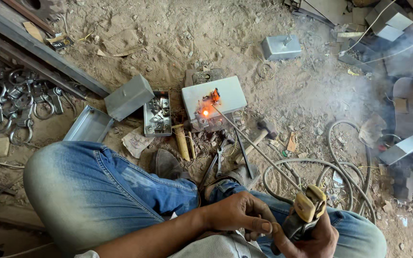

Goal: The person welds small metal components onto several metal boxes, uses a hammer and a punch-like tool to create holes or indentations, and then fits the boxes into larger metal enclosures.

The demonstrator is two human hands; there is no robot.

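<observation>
Welding is the step in hand: my right hand (311, 236) keeps a closed grip on the electrode holder (307, 210), its rod (254, 145) sparking at the metal piece (205, 119) beside the white box (213, 95) on the floor. My left hand (240, 212), fingers curled, steadies the holder. Next calls for a steady tip.

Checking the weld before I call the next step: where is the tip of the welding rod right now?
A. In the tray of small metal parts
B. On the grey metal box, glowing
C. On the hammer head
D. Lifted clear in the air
B: the long thin welding rod runs from the electrode holder in the right hand to the grey metal box, where an orange glow shows at its tip.
</observation>
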